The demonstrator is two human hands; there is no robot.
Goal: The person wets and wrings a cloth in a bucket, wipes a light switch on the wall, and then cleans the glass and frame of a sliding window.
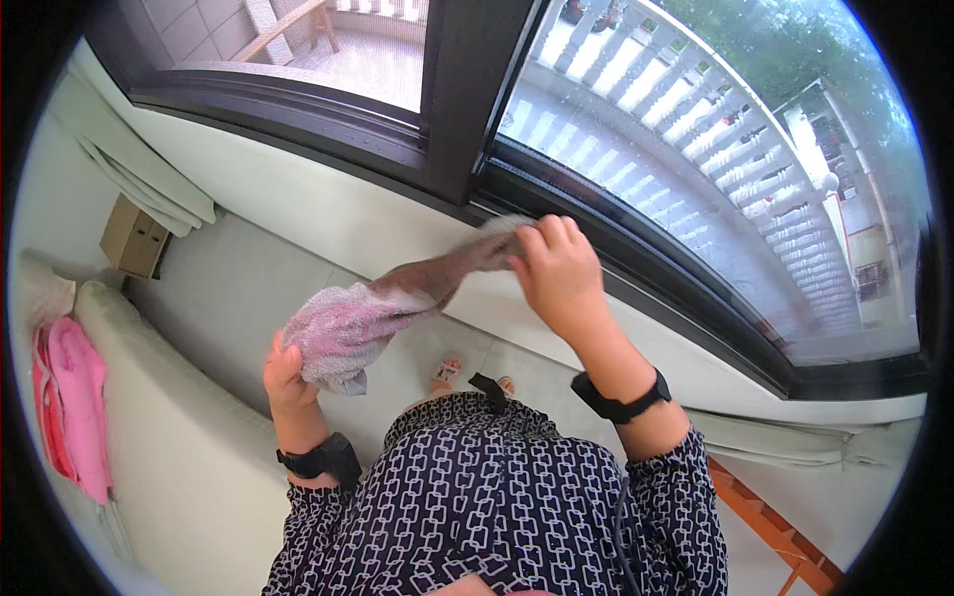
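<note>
A cleaning cloth (348, 323), pink and whitish at one end and dirty grey-brown toward the other, is stretched between my two hands. My left hand (288, 375) grips its bunched pink end at the lower left. Higher up on the right, my right hand (559, 268) pinches the narrow, twisted grey end, with thumb and fingers closed on it. The cloth hangs in the air in front of the white wall below the window. Some of my left fingers are hidden behind the cloth.
A dark window frame (452, 149) with a glass pane (636, 199) runs along the far side, above a white wall (298, 214). At the left stand a bed (189, 427) with pink fabric (75, 397), a small cabinet (134, 238) and a curtain (149, 184). Orange-brown wood (765, 517) is lower right.
</note>
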